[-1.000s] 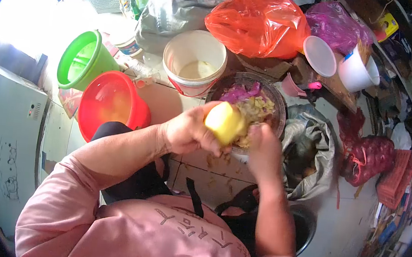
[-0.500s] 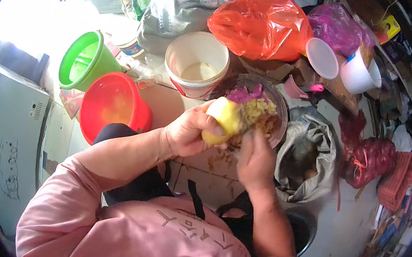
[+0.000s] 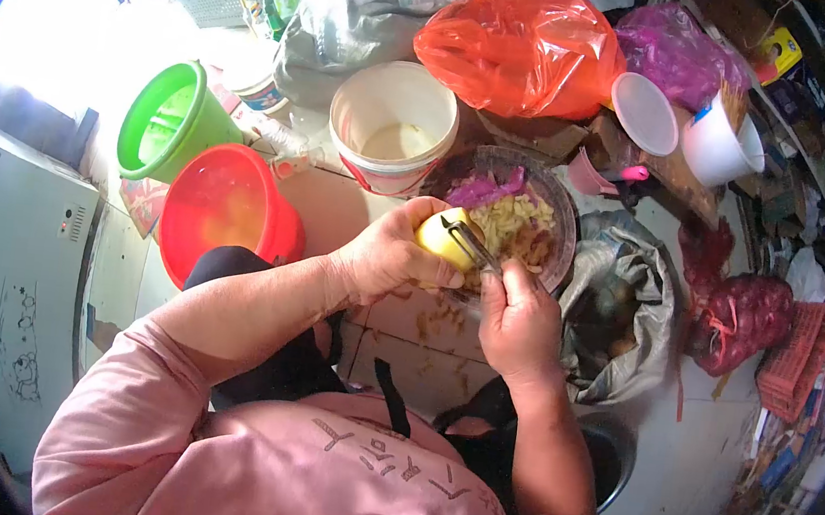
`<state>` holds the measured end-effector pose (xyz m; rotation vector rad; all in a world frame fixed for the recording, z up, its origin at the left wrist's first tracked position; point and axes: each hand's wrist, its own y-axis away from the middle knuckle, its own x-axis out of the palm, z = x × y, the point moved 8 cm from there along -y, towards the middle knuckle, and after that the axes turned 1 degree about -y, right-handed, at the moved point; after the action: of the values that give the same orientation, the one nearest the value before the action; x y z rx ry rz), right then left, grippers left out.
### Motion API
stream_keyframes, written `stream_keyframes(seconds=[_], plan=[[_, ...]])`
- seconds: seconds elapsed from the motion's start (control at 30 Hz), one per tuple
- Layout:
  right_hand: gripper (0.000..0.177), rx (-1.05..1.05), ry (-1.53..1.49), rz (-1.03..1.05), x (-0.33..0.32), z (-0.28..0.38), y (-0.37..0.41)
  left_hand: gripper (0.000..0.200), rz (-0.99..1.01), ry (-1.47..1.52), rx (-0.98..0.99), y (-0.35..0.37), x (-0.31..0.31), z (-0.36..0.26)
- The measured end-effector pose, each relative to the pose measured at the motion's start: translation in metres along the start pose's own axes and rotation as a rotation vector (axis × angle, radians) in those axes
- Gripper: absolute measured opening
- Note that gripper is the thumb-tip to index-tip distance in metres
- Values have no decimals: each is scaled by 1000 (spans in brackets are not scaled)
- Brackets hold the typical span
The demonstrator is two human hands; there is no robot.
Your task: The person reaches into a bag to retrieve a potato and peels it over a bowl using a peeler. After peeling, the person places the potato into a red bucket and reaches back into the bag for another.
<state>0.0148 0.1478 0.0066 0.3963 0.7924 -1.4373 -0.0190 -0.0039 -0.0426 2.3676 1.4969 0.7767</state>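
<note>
My left hand (image 3: pixel 394 259) is closed around a peeled yellow potato (image 3: pixel 442 241), fingers behind it and thumb along its lower side. In my right hand (image 3: pixel 520 321) is a peeler (image 3: pixel 471 245), its dark blade end resting against the potato's face. Both hands are over the near edge of a round dark basin (image 3: pixel 564 208). Pale peelings (image 3: pixel 522 216), some brown ones and a purple piece (image 3: pixel 488 187) lie in that basin. More peelings (image 3: pixel 441 323) are scattered on the floor tiles below my hands.
At left stand a red bucket (image 3: pixel 282 234) with liquid and a green bucket (image 3: pixel 201 140). A white bucket (image 3: pixel 387 162) is ahead. To the right sit an open grey sack (image 3: pixel 637 367) with roundish things, a red net bag (image 3: pixel 742 327) and a red crate (image 3: pixel 793 370).
The potato has turned in my left hand and tilted. My right hand, blurred before, has come up slightly, and the peeler now shows clearly against the potato.
</note>
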Motion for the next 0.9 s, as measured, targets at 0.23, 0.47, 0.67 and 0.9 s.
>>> stream_keyframes(seconds=[0.23,0.47,0.67,0.9], plan=[[24,88,38,64,6,-13,0,59,56,-14,14,2,6,8],[35,500,-31,149,12,-96,2,68,183,-284,230,11,15,-5],[27,247,-215,88,11,-18,1,65,-145,-753,211,0,-10,-12],[28,277,23,203,31,-47,10,62,-28,-741,318,10,7,-16]])
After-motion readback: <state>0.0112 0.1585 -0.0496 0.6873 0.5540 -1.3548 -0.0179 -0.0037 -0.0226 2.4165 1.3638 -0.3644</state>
